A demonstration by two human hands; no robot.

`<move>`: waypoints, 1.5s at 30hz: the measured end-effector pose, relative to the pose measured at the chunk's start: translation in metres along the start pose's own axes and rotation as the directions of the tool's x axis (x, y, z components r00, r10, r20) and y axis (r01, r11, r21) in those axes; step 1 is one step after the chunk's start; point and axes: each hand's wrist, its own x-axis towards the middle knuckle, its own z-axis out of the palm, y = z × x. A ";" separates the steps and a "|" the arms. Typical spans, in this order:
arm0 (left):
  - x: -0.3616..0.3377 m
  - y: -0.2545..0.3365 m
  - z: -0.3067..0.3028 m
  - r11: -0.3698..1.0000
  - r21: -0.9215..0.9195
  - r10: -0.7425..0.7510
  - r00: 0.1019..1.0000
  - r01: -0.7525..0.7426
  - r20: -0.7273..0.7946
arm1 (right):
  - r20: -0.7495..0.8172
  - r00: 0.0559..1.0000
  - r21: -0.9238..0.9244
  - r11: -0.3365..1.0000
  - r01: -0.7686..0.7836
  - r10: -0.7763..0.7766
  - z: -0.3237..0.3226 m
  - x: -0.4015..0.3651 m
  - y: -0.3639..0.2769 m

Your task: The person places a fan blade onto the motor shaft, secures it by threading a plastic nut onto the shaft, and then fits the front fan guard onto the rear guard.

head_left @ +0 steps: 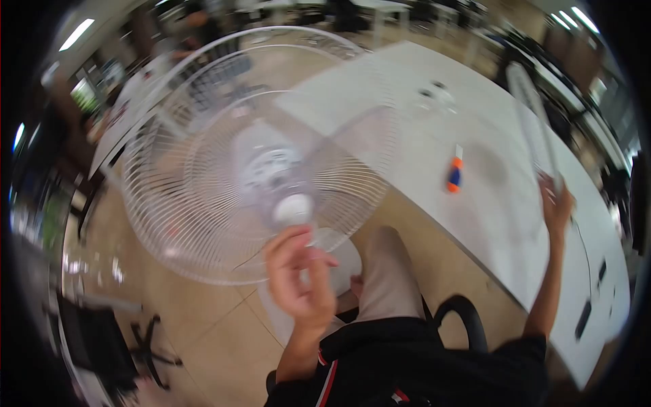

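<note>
A white pedestal fan stands before me, its round rear wire grille [152, 224] and see-through blades [359, 139] facing up towards me. At the blades' middle is a white round cap [293, 209]. Just below that cap, my left hand [298, 275] has its fingers curled together, fingertips right at its lower edge; blurred, so I cannot tell what they hold. My right hand [557, 203], out over the table, grips a white fan grille [532, 119] by its rim, standing nearly edge-on. The fan's pale base [346, 261] shows behind my left hand.
On the white table [407, 74] lie an orange and blue screwdriver [455, 175], small clear and black pieces [437, 96], and a cable with a black part [583, 319]. A black office chair [102, 339] stands at lower left. More tables and people appear behind.
</note>
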 end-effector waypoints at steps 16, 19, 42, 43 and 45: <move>0.040 0.072 -0.049 0.917 0.247 0.322 0.947 -0.313 0.002 | -0.135 0.981 0.945 -0.316 0.086 -0.137 -0.112 0.065 -0.056; 0.049 0.082 -0.048 0.949 0.119 0.299 0.954 -0.293 -0.036 | -0.041 0.972 0.858 -0.507 -0.084 -0.231 -0.075 0.073 -0.121; 0.021 0.042 -0.091 0.978 0.148 0.206 0.790 -0.147 -0.578 | 0.303 0.941 0.949 -0.046 -0.313 -0.148 0.148 0.071 -0.328; 0.022 0.039 -0.092 0.975 0.177 0.212 0.792 -0.133 -0.573 | 0.248 0.955 0.968 -0.001 -0.251 -0.164 0.153 0.073 -0.328; 0.025 0.035 -0.092 0.965 0.238 0.226 0.796 -0.105 -0.561 | 0.234 0.961 0.972 0.061 -0.227 -0.146 0.160 0.078 -0.326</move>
